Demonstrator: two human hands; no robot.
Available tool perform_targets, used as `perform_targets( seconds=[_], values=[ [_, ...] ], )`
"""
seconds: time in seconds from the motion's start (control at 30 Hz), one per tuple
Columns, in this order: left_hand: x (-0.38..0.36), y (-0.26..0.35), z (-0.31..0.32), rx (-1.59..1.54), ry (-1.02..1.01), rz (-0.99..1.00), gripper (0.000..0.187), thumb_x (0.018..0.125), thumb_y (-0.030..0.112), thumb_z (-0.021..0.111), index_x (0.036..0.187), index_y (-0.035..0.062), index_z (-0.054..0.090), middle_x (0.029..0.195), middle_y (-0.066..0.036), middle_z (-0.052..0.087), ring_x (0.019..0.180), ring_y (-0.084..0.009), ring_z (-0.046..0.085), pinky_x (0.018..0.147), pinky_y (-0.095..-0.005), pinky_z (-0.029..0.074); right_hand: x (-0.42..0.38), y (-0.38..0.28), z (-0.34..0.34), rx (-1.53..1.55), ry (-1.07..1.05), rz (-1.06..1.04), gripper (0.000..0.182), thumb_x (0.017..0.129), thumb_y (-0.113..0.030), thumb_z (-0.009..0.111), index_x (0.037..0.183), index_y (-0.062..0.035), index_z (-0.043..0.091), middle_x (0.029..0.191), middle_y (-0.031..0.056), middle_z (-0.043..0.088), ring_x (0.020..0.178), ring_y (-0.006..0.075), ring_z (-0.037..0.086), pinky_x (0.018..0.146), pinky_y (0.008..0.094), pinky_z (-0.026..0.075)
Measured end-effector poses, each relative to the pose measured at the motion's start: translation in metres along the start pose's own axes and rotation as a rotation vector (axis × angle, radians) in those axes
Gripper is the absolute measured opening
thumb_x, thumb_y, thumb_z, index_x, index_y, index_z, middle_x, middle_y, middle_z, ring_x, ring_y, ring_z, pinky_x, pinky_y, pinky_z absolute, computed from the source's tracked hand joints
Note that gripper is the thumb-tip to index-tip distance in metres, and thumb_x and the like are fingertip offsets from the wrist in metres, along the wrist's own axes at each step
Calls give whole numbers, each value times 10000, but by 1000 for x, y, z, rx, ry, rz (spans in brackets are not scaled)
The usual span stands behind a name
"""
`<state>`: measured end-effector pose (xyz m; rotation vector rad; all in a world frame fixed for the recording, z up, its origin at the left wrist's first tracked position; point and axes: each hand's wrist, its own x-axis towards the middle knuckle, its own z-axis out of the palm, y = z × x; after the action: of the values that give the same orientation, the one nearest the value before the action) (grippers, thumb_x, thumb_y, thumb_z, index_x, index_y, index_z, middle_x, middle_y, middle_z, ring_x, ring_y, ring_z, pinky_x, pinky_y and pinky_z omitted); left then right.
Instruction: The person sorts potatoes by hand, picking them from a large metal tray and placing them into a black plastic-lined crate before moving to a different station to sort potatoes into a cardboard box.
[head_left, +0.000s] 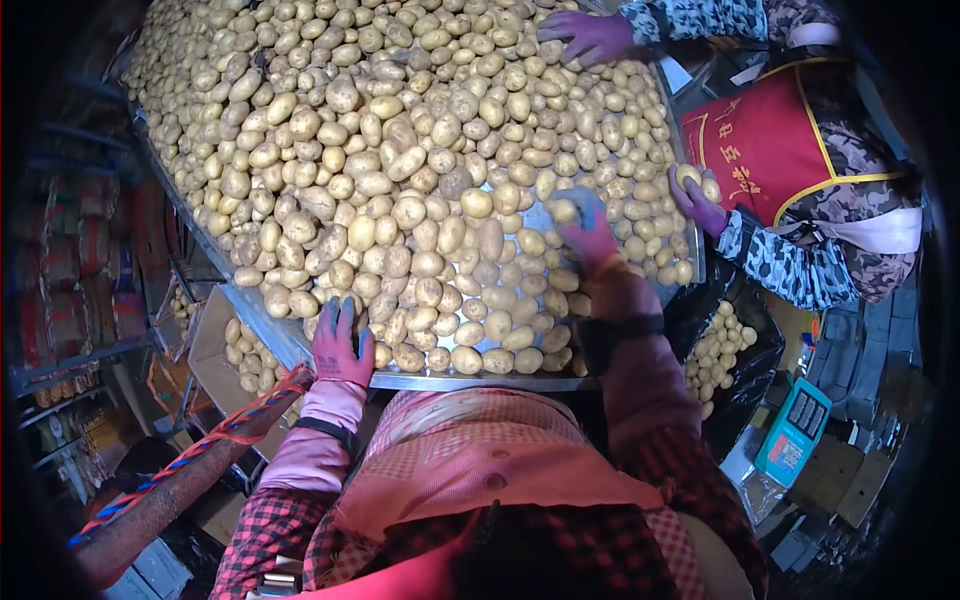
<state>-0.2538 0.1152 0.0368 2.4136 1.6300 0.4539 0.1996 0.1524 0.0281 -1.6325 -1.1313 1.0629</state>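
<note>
A wide metal-edged sorting table (480,381) is heaped with potatoes (375,183). My left hand (343,343), in a pink glove with grey-blue fingers, rests at the near left edge, fingers stretched out against the potatoes there. Over the right part of the table, my right hand (590,228) is blurred by motion. Its gloved fingers are closed around a potato (563,211). Around it the potatoes lie in a thin layer, and patches of bare metal show between them.
Across the right edge a co-worker in a red apron (765,140) has one purple-gloved hand (590,38) on the pile and another (700,205) holding potatoes. Boxes of potatoes (250,358) (722,350) stand below both sides. A rope-wrapped pole (190,460) slants at left; a teal scale (793,430) sits right.
</note>
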Motion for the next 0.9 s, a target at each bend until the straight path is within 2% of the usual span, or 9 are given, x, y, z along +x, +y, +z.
perform_targets(
  seconds=[0.07, 0.17, 0.27, 0.33, 0.5, 0.67, 0.73, 0.77, 0.9],
  values=[
    [0, 2, -1, 14, 1, -3, 653, 815, 211, 680, 1413, 88, 447, 1391, -277, 449, 1270, -459, 447, 1057, -534, 371, -15, -17, 4, 888, 48, 98, 378, 842, -111, 691, 1207, -53, 613, 1203, 90, 618, 1031, 216, 606, 922, 345, 501],
    [1, 3, -3, 9, -10, -1, 651, 816, 212, 681, 1410, 85, 448, 1384, -278, 453, 1262, -462, 453, 1053, -534, 374, 17, -18, 2, -620, 281, -594, 312, 874, -96, 663, 1180, -47, 629, 1149, 82, 641, 1036, 183, 603, 906, 335, 503],
    [1, 1, 0, 10, 5, 13, 646, 816, 209, 679, 1407, 86, 451, 1387, -276, 453, 1259, -465, 454, 1053, -535, 375, 48, 3, 57, 192, 264, -153, 242, 857, -102, 670, 1090, -37, 664, 1141, 138, 650, 1049, 265, 625, 919, 377, 504],
    [2, 4, -3, 3, -8, 7, 645, 816, 208, 679, 1407, 86, 451, 1386, -275, 454, 1258, -466, 454, 1053, -536, 375, 30, -22, 98, -43, 278, -115, 284, 820, -88, 668, 1101, -50, 664, 1137, 169, 635, 1059, 330, 611, 947, 412, 491],
    [2, 3, 0, 11, -9, -2, 652, 816, 208, 676, 1413, 81, 446, 1381, -276, 458, 1258, -465, 452, 1054, -539, 374, -15, -62, 135, -611, 233, -521, 362, 788, -95, 629, 1149, -96, 654, 1125, 113, 634, 1071, 316, 596, 979, 407, 478],
    [4, 3, -5, -1, -26, 4, 657, 814, 205, 677, 1415, 77, 444, 1391, -267, 447, 1271, -453, 441, 1062, -536, 366, -46, -34, 112, -712, -339, -337, 386, 812, -142, 613, 1197, -121, 627, 1136, 82, 640, 1039, 288, 613, 923, 399, 507],
    [4, 3, -4, 4, -20, -3, 659, 811, 206, 679, 1415, 79, 446, 1392, -264, 445, 1272, -449, 441, 1062, -534, 366, -39, -23, 83, -829, -278, -438, 393, 824, -155, 601, 1216, -132, 620, 1118, 82, 653, 999, 276, 633, 888, 400, 522],
    [3, 2, -5, 11, -22, -8, 661, 810, 207, 680, 1415, 79, 447, 1391, -263, 445, 1271, -448, 442, 1061, -533, 367, -32, -18, 67, -836, -81, -582, 384, 831, -160, 592, 1212, -137, 624, 1102, 84, 662, 976, 271, 645, 866, 401, 531],
    [3, 3, -3, 16, -20, -15, 662, 806, 205, 684, 1412, 80, 451, 1388, -258, 446, 1267, -441, 447, 1060, -528, 371, 55, -32, 60, -634, 208, -286, 356, 841, -278, 616, 1159, -119, 626, 1095, 91, 632, 990, 281, 647, 865, 441, 524]
  ],
)
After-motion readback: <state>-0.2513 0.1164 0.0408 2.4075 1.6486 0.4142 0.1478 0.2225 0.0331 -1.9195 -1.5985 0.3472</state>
